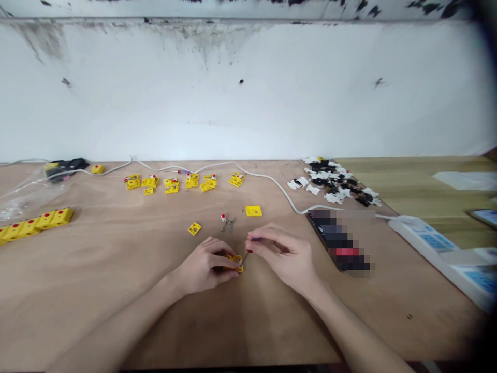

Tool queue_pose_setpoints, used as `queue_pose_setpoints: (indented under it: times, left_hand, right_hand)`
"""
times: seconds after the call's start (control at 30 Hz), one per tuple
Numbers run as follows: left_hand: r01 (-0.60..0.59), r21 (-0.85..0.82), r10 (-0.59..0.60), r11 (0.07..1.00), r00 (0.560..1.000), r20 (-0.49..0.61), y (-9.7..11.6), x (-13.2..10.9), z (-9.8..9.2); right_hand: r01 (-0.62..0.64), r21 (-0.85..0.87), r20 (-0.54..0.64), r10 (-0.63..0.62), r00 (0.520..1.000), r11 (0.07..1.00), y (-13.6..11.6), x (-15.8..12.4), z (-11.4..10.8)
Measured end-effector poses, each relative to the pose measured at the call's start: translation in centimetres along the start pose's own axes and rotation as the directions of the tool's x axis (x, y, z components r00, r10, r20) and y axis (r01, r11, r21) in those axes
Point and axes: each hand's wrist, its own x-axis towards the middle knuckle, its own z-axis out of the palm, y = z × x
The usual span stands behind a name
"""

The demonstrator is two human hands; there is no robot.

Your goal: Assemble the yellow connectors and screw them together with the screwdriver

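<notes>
1. The left hand (205, 264) is pinched around a small yellow part (235, 260), low on the table just in front of the person. The fingers cover most of it, so I can't make out its shape.
2. The right hand (285, 256) grips a thin tool (248, 249) with its tip at that part. It's too small to tell what kind.
3. The dark slab (341, 243) on the right is pixelated.
4. The yellow blocks (34, 223) are cut off at the left edge.
5. It's a plywood table (116, 290) against a stained white wall (248, 93). A white cable (272, 181) snakes past more yellow pieces (186, 182).
</notes>
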Motion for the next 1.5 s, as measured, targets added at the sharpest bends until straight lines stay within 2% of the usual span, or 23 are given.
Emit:
queue_pose_setpoints:
  times: [0.1,0.2,0.27,0.33,0.43,0.57,0.67,0.73,0.83,0.93,1.0,1.07,1.13,1.2,1.33,1.5]
  left_hand:
    - [0.005,0.000,-0.005,1.000,1.000,-0.002,0.1,0.0,0.0]
    - [0.005,-0.007,-0.005,1.000,1.000,0.000,0.1,0.1,-0.1]
    - [-0.001,-0.012,0.001,1.000,1.000,0.000,0.1,0.1,-0.1]
    - [-0.006,-0.010,0.006,1.000,1.000,0.000,0.1,0.1,-0.1]
    - [0.002,0.003,-0.002,1.000,1.000,-0.002,0.0,0.1,-0.1]
    - [0.013,-0.005,-0.013,1.000,1.000,0.013,0.1,0.2,-0.1]
    - [0.019,-0.019,-0.019,1.000,1.000,0.005,0.2,0.2,-0.1]
    - [0.020,-0.021,-0.020,1.000,1.000,0.007,0.2,0.1,-0.1]
    - [0.028,-0.021,-0.028,0.999,1.000,0.013,0.2,0.1,-0.1]
    - [0.041,-0.024,-0.041,0.999,0.999,0.007,0.2,0.0,0.0]
    - [0.045,-0.025,-0.045,0.999,0.999,0.008,0.1,0.0,0.1]
    - [0.045,-0.026,-0.045,0.999,0.999,0.017,0.1,0.0,0.1]
    - [0.043,-0.024,-0.043,0.999,0.999,0.019,0.1,0.1,0.1]
    - [0.039,-0.020,-0.038,0.999,0.999,0.019,0.1,0.1,0.1]
    - [0.040,-0.024,-0.039,0.999,0.999,0.017,0.2,0.1,0.1]
    - [0.071,-0.027,-0.070,0.997,0.997,0.018,0.2,0.1,0.1]
  right_hand:
    - [0.078,-0.095,0.038,-0.074,0.997,0.992,-0.1,0.3,-0.4]
    - [0.050,-0.034,0.166,-0.044,0.985,0.998,-0.2,0.2,-0.6]
    - [0.040,0.033,0.196,-0.045,0.980,0.999,-0.3,0.0,-0.6]
    - [0.084,0.053,0.190,-0.093,0.977,0.995,-0.6,-0.2,-0.4]
    - [0.143,-0.051,0.188,-0.131,0.973,0.988,-1.3,-0.4,0.0]
    - [0.119,-0.220,0.111,-0.097,0.989,0.968,-1.8,-0.6,0.4]
    - [0.092,-0.262,0.049,-0.082,0.995,0.961,-1.5,-0.7,0.4]
    - [0.088,-0.242,0.059,-0.076,0.995,0.966,-1.3,-0.5,0.2]
    - [0.080,-0.143,0.172,-0.055,0.984,0.987,-1.1,-0.4,-0.1]
    - [0.003,-0.011,0.239,0.000,0.971,1.000,-0.9,-0.4,0.0]
    - [-0.068,0.067,0.202,0.053,0.978,0.995,-0.6,-0.6,0.2]
    - [-0.060,0.100,0.148,0.045,0.988,0.993,-0.4,-0.5,0.2]
    - [0.031,0.081,0.123,-0.041,0.992,0.996,-0.4,-0.3,0.0]
    - [0.079,0.045,0.184,-0.086,0.979,0.996,-0.7,0.0,-0.4]
    - [-0.016,0.005,0.297,0.014,0.955,1.000,-1.5,0.6,-1.3]
    - [-0.031,-0.083,0.235,0.050,0.971,0.996,-1.4,0.9,-1.6]
